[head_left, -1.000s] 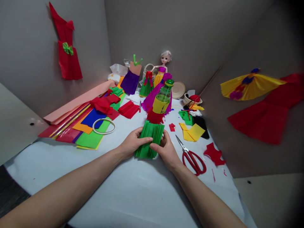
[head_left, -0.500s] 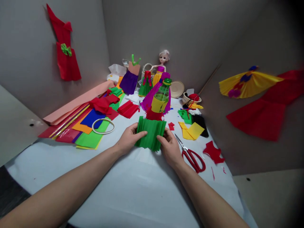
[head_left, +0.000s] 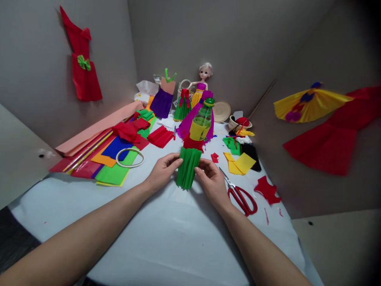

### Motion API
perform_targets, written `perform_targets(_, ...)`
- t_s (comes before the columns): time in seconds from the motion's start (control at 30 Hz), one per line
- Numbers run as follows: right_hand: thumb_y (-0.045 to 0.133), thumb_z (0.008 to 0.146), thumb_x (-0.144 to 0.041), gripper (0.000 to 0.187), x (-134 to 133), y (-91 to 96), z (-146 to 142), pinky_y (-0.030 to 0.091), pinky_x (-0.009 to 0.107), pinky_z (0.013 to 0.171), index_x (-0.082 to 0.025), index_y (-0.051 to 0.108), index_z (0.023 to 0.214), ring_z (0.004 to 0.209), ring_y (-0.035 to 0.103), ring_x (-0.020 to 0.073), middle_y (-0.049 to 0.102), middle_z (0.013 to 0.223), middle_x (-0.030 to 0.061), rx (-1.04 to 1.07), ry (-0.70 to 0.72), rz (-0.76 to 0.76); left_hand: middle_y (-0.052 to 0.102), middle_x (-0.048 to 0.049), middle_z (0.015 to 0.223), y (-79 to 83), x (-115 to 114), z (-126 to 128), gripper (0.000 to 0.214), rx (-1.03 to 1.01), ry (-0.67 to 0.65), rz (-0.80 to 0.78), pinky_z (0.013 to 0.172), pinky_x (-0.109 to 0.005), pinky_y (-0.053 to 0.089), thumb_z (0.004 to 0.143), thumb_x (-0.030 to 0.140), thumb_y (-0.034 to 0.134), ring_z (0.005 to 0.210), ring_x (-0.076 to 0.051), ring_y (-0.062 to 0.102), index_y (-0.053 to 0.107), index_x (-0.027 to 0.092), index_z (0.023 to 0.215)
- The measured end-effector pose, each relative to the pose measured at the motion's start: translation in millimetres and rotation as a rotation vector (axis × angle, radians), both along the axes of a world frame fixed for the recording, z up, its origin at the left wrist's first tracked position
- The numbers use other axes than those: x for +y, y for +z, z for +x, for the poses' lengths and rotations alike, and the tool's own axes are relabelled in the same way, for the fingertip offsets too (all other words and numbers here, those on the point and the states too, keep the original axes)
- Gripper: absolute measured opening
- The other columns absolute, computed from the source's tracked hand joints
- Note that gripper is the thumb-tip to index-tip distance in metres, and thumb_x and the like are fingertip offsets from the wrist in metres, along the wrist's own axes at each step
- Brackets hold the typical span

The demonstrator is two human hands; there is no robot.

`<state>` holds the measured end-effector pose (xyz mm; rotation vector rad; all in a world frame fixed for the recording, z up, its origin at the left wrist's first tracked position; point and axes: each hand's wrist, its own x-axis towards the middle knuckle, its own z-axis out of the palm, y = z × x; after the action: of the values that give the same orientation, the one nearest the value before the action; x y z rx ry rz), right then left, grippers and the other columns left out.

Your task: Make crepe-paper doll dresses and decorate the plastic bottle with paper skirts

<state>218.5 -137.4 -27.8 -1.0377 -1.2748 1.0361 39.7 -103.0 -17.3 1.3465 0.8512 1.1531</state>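
Between my hands is a piece of pleated green crepe paper (head_left: 188, 169), its folds running up and down and bunched into a narrow strip. My left hand (head_left: 163, 171) pinches its left edge between thumb and fingers. On the opposite edge, the thumb and fingers of my right hand (head_left: 210, 176) are closed too. Just behind the paper stands a clear green bottle (head_left: 203, 119) with a yellow band and red crepe paper around its base. Red-handled scissors (head_left: 242, 198) lie open beside my right hand.
Coloured paper sheets (head_left: 111, 174) and a white ring (head_left: 130, 158) lie at left. Behind the bottle stand a doll (head_left: 205, 73) and small paper dresses (head_left: 162, 101). Yellow (head_left: 244, 163) and red scraps (head_left: 267, 190) lie at right, near a small basket (head_left: 235, 125). Paper dresses hang on the walls.
The green crepe paper has become narrower, its pleats pushed together. My hands have come slightly closer to each other, still holding its edges.
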Motion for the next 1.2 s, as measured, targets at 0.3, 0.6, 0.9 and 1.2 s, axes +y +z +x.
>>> perform_targets(0.3,0.070,0.082,-0.035,0.017,-0.3,-0.2,0.0,0.050,0.028,0.072,-0.022,0.064,0.092,0.080,0.061,0.0154,0.067,0.087,0.0010,-0.016,-0.088,-0.007,0.075,-0.0054,0.092,2.1,-0.5,-0.9,0.021,0.047,0.058,0.022,0.089,-0.035,0.052,0.079,0.036,0.071,0.090,-0.021,0.067,0.074,0.018,0.090)
perform_targets(0.6,0.070,0.082,-0.033,0.013,-3.3,3.7,-0.8,0.049,0.029,0.072,-0.022,0.064,0.085,0.077,0.060,0.0154,0.065,0.082,0.0003,-0.027,-0.072,0.002,0.074,-0.0038,0.089,-0.6,-5.2,1.9,0.016,0.074,0.063,0.083,0.082,-0.031,0.052,0.080,0.033,0.071,0.084,-0.019,0.067,0.072,0.019,0.087)
perform_targets(0.9,0.068,0.084,-0.028,0.009,-8.2,5.0,-2.5,0.048,0.030,0.075,-0.023,0.062,0.088,0.079,0.059,0.0149,0.064,0.084,0.0001,-0.071,-0.108,0.081,0.070,-0.0035,0.091,-2.7,-7.4,3.0,0.019,0.029,0.086,0.083,0.082,-0.030,0.051,0.082,0.031,0.069,0.086,-0.018,0.066,0.065,0.019,0.095)
perform_targets(1.2,0.066,0.086,-0.027,0.008,-11.4,0.8,-3.0,0.048,0.029,0.075,-0.022,0.062,0.089,0.079,0.060,0.0145,0.064,0.084,0.0006,-0.134,-0.117,0.149,0.061,0.0005,0.089,-4.3,-14.2,8.5,0.036,-0.008,0.086,0.098,0.078,-0.028,0.048,0.083,0.020,0.065,0.082,-0.013,0.062,0.044,0.023,0.112)
